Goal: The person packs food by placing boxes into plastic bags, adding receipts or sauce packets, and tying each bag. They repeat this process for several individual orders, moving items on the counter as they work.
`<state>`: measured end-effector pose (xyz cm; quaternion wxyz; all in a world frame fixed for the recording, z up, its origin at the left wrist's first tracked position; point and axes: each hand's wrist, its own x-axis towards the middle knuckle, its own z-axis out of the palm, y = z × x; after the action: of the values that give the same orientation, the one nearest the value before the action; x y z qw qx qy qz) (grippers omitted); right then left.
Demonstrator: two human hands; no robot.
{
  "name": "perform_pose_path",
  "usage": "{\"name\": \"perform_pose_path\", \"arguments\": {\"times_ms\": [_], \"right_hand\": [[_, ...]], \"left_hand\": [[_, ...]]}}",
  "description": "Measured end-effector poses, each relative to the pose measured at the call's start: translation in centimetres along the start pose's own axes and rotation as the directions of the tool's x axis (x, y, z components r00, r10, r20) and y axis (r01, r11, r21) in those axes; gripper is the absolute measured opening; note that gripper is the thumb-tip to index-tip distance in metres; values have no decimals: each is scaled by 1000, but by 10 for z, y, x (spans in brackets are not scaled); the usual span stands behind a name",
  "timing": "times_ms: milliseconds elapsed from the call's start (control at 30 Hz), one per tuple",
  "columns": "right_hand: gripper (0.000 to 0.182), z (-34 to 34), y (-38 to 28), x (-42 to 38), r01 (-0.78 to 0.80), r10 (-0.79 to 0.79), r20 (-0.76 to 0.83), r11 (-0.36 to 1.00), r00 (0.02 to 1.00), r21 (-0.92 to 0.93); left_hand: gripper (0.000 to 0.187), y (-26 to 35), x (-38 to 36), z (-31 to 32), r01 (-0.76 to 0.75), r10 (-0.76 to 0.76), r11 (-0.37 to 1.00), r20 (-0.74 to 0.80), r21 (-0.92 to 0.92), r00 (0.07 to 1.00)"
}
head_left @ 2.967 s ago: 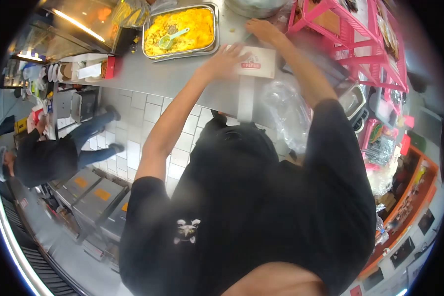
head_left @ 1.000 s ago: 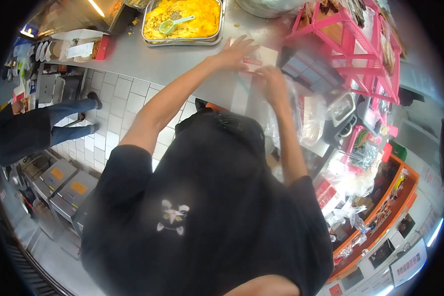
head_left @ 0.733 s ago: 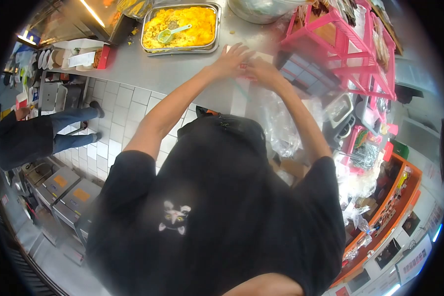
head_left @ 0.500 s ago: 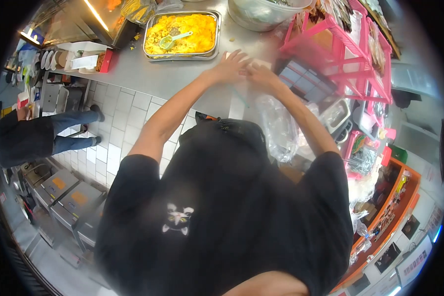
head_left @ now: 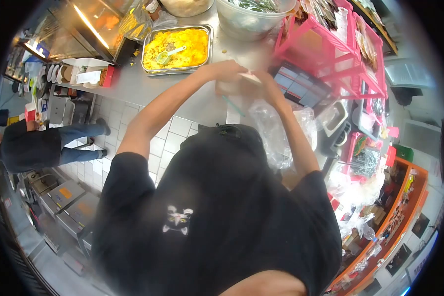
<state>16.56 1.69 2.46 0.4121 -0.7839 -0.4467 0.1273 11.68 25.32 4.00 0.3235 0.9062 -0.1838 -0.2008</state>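
My left hand [head_left: 230, 70] and my right hand [head_left: 263, 81] are close together over the steel counter, both closed around a pale, card-like piece [head_left: 252, 78]. Blur hides its full shape, and a brownish face of it seems to hang below the fingers. Just past my left hand, a metal tray [head_left: 180, 72] holds yellow, crumbly food [head_left: 195, 42] with a light green spoon [head_left: 170, 55] lying in it. On the counter in front of my body is a thin teal strip [head_left: 233, 105].
To the right are a dark-framed screen [head_left: 301, 84], pink racks [head_left: 325, 37] and clear plastic bags [head_left: 271, 128]. A large clear bowl [head_left: 254, 18] stands at the back. On the left are a lit glass cabinet [head_left: 91, 27] and another person [head_left: 32, 145].
The pale piece now shows raised between my hands; before, it lay lower under spread left fingers. The view has shifted slightly, and the other person's arm shows a red-and-white item.
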Motion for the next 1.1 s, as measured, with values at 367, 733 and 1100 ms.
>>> {"name": "perform_pose_path", "arguments": {"times_ms": [367,733,1100], "right_hand": [[52,-31,-6,-4,-515,662,-44,622,749,591],[53,8,7,-13,-575,634,-68,736,770,356],[57,15,8,-23,-421,435,-243,900,867,111]], "left_hand": [[53,13,-56,4,191,-493,833,-539,-519,683],[52,-2,-68,53,232,-759,507,-301,-830,577],[57,11,-71,70,197,-353,934,-680,-298,643]]}}
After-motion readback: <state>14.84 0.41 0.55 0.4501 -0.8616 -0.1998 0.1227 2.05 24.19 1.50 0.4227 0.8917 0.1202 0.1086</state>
